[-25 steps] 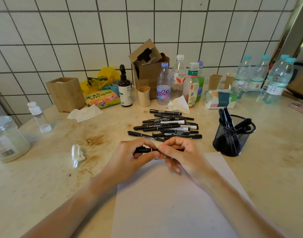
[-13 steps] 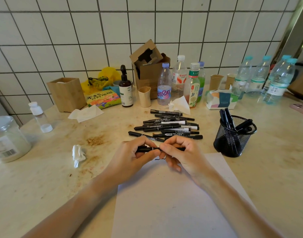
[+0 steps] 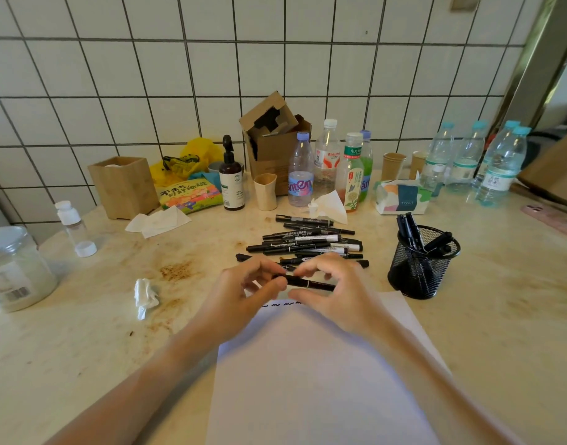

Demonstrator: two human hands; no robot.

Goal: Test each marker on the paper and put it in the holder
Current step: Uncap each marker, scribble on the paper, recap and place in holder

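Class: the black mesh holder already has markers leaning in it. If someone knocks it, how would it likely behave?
The mesh holder looks light, being open wire, so a nudge would probably slide it across the smooth table. The markers in the holder lean above its rim, so it could tip if knocked near the top. It looks stiff, not fragile.

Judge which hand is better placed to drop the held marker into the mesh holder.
Right, probably. The right hand lies nearer the mesh holder, which stands to its right, and pinches the black marker. The left hand would need to cross over.
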